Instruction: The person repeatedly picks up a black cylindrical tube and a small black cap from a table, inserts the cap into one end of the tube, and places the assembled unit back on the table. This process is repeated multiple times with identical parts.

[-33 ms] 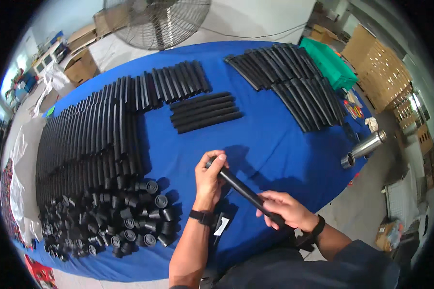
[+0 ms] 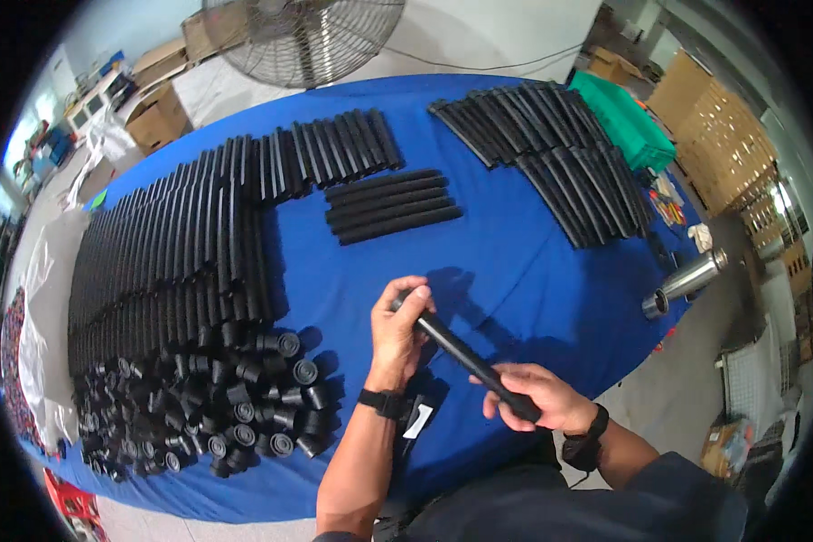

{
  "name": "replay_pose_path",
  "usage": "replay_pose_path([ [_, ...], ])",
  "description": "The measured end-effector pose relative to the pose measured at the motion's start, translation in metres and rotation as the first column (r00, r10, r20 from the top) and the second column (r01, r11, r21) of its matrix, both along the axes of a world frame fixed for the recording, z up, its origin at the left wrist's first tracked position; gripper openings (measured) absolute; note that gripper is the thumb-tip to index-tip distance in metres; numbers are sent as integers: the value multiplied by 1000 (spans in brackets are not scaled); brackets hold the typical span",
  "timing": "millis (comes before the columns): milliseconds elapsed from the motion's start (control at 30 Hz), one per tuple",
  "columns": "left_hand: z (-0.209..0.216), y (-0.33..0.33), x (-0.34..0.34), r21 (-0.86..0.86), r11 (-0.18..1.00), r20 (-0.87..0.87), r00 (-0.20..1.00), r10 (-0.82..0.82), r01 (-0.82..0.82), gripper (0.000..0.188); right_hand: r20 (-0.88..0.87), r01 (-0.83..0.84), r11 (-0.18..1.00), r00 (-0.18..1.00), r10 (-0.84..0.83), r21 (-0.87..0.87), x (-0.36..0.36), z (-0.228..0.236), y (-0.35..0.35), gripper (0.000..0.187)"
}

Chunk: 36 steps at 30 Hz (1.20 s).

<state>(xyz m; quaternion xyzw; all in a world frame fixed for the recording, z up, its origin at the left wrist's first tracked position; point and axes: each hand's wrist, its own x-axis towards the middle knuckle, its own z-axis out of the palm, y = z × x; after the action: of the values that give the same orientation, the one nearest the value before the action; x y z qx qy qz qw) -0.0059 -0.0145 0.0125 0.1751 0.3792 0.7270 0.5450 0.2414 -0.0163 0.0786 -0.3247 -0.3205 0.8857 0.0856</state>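
A black tube (image 2: 465, 350) slants between my hands over the blue cloth. At its upper end my left hand (image 2: 393, 336) is closed round it, the thumb lying over the tip. My right hand (image 2: 544, 397) grips the lower end with curled fingers. Several dark tubes (image 2: 393, 208) lie side by side just beyond my hands. Long rows of black tubes (image 2: 167, 230) cover the left of the table, with a heap of round black caps (image 2: 244, 411) in front of them. More black tubes (image 2: 551, 163), with wider ends, are stacked at the far right.
The blue-covered table (image 2: 506, 262) has a green crate (image 2: 623, 117) at its far right corner. A shiny metal cylinder (image 2: 691, 275) rests near the right edge. A large wire fan (image 2: 303, 41) stands behind, and white plastic sheeting (image 2: 45, 325) hangs at the left.
The whole view has shifted slightly. My right hand's fingers have moved a little on the tube's lower end; both hands keep hold of it.
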Motion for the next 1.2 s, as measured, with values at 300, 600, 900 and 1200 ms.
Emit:
replay_pose_path([
  [300, -7, 0, -4, -47, 999, -11, 1000, -15, 14, 25, 112, 54, 950, 989, -93, 308, -3, 0, -7, 39],
  [600, -4, 0, -1, -8, 1000, -115, 993, -18, 17, 55, 269, 1, 824, 945, -185, 566, -9, -11, -6, 33],
  [900, -14, 5, 2, 31, 1000, -169, 986, 3, 3, 53, 280, -52, 762, 944, -173, 646, -9, -28, -5, 36],
  [1200, -31, 13, 6, 80, 994, -220, 972, 87, -71, 53, 329, -155, 565, 919, -218, 810, -8, -44, -6, 43],
])
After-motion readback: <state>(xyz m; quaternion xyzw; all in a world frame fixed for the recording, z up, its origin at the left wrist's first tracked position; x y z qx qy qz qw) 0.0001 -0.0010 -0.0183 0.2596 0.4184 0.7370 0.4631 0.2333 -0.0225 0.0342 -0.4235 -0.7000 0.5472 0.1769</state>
